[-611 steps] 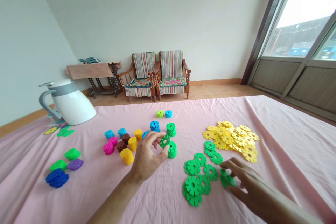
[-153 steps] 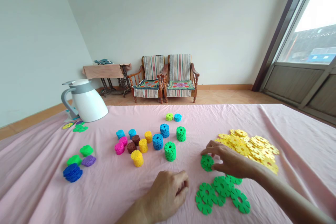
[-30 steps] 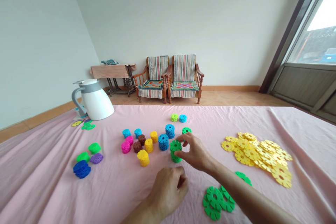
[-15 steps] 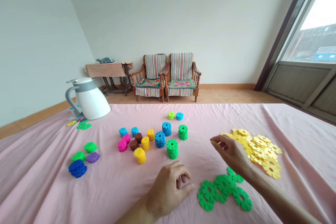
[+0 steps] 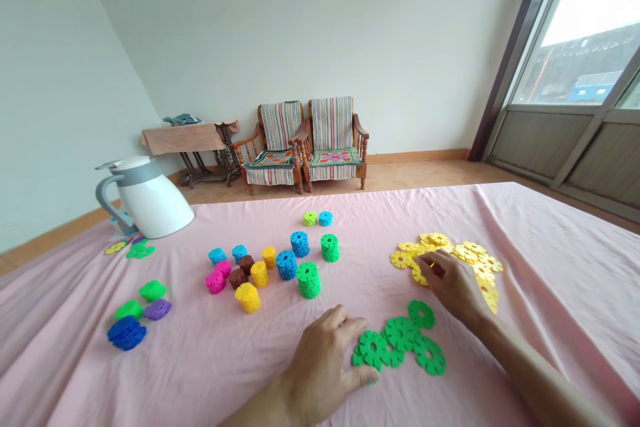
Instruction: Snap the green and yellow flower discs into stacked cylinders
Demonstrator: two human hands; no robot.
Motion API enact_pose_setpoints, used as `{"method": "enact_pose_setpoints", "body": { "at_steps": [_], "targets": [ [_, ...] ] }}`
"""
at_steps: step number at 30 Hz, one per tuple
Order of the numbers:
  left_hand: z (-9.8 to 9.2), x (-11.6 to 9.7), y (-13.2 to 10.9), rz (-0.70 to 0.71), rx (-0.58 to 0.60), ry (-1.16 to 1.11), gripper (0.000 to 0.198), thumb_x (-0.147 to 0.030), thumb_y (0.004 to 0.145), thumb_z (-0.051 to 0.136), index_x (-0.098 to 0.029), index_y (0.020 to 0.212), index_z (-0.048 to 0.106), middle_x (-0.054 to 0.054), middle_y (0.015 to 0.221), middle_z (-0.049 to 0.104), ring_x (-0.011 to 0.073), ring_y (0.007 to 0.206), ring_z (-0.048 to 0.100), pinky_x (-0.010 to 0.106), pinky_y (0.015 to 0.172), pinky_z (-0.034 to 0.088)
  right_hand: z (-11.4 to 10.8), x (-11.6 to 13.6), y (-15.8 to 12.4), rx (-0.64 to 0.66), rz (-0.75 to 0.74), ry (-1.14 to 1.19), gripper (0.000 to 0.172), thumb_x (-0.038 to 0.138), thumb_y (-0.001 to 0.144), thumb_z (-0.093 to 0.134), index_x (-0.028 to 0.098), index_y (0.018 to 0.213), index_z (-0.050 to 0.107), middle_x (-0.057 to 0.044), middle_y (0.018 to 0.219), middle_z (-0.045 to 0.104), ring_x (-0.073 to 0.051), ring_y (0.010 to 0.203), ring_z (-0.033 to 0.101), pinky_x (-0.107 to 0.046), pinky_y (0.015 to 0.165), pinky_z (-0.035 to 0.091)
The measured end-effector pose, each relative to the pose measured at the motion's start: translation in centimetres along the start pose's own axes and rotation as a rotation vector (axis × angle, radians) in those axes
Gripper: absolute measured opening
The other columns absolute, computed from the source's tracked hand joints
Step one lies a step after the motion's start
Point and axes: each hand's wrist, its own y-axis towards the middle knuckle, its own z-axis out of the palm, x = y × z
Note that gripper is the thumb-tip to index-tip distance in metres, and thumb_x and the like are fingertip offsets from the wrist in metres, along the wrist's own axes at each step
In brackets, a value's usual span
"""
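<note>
My left hand (image 5: 325, 360) rests low over the cloth, thumb and fingers apart. Its fingertips reach the left edge of a loose cluster of green snowflake discs (image 5: 400, 333), and nothing is held in it. My right hand (image 5: 455, 283) is over the spread of yellow snowflake discs (image 5: 470, 251). Its fingers are curled, with the tips brought together at a yellow disc (image 5: 419, 275) on the pile's near left side. The hand partly hides the pile. Left of the hands stand stacked discs: a green stack (image 5: 309, 280), a blue stack (image 5: 287, 265) and a yellow stack (image 5: 248, 297).
Smaller pink (image 5: 215, 282), brown (image 5: 239, 278) and light blue stacks stand farther left. Dark blue discs (image 5: 127, 333) and a purple stack (image 5: 158, 309) lie near the left side. A white jug (image 5: 155, 203) stands behind them on the pink cloth (image 5: 200, 360).
My right hand has come down onto the yellow discs. My left hand has opened out and reached the green discs. The view has turned slightly right.
</note>
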Motion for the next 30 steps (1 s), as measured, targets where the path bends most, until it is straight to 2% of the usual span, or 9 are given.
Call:
{"method": "enact_pose_setpoints", "body": {
  "at_steps": [4,10,12,15,17,21,25,30],
  "targets": [
    [0.3,-0.7,0.9,-0.015,0.028,0.021,0.039,-0.03,0.063,0.076,-0.026,0.1,0.063,0.001,0.092,0.056,0.0183,0.085,0.054,0.027,0.075,0.044,-0.1,-0.2,-0.1,-0.018,0.001,0.006,0.026,0.035,0.083,0.047,0.02,0.07,0.063,0.0,0.065,0.057,-0.012,0.054,0.051,-0.024,0.053,0.037],
    [0.7,-0.9,1.2,0.009,-0.04,0.005,0.027,-0.022,0.06,0.074,-0.021,0.085,0.063,0.0,0.085,0.056,0.016,0.078,0.054,0.024,0.067,0.043,0.0,0.0,-0.1,-0.026,-0.022,0.019,0.026,0.035,0.083,0.046,0.02,0.069,0.063,0.0,0.065,0.057,-0.012,0.052,0.05,-0.024,0.053,0.037],
    [-0.2,-0.8,1.4,0.025,-0.086,0.009,0.026,-0.021,0.06,0.073,-0.02,0.083,0.062,0.0,0.083,0.056,0.015,0.075,0.053,0.024,0.066,0.042,0.0,0.1,-0.1,-0.026,-0.027,0.021,0.027,0.034,0.083,0.046,0.02,0.068,0.063,0.0,0.066,0.058,-0.012,0.053,0.05,-0.024,0.054,0.038],
    [-2.9,0.1,2.6,0.048,-0.231,0.05,0.025,-0.024,0.065,0.069,-0.021,0.089,0.061,0.0,0.085,0.057,0.0137,0.072,0.052,0.025,0.066,0.042,0.0,0.3,-0.1,-0.012,-0.031,0.024,0.027,0.034,0.084,0.046,0.02,0.069,0.063,0.0,0.066,0.058,-0.012,0.054,0.051,-0.024,0.055,0.038],
    [-5.3,1.2,4.2,0.044,-0.339,0.102,0.026,-0.024,0.068,0.066,-0.02,0.093,0.062,0.001,0.086,0.057,0.0138,0.073,0.053,0.025,0.067,0.042,0.1,0.4,-0.1,0.001,-0.033,0.034,0.027,0.034,0.084,0.045,0.02,0.07,0.063,-0.001,0.068,0.059,-0.012,0.055,0.052,-0.025,0.055,0.039],
    [-8.7,4.1,8.3,0.006,-0.382,0.17,0.026,-0.028,0.066,0.067,-0.019,0.091,0.065,0.001,0.083,0.059,0.0134,0.068,0.054,0.026,0.065,0.044,0.1,0.4,-0.2,0.013,-0.036,0.052,0.028,0.035,0.085,0.044,0.02,0.071,0.063,-0.002,0.069,0.06,-0.013,0.057,0.054,-0.025,0.055,0.039],
    [-9.2,6.2,11.0,0.014,-0.363,0.211,0.022,-0.029,0.067,0.065,-0.02,0.087,0.068,0.001,0.075,0.06,0.0166,0.067,0.057,0.03,0.066,0.046,0.1,0.3,-0.2,0.022,-0.035,0.04,0.029,0.036,0.085,0.043,0.02,0.071,0.063,-0.002,0.067,0.059,-0.013,0.055,0.053,-0.026,0.055,0.039],
    [-8.2,6.8,12.0,0.028,-0.338,0.222,0.018,-0.026,0.064,0.067,-0.021,0.082,0.068,0.002,0.076,0.062,0.0192,0.069,0.059,0.033,0.068,0.047,0.2,0.2,-0.1,0.032,-0.033,0.041,0.029,0.037,0.085,0.043,0.02,0.075,0.065,-0.003,0.069,0.061,-0.014,0.056,0.054,-0.026,0.055,0.04]
  ]
}}
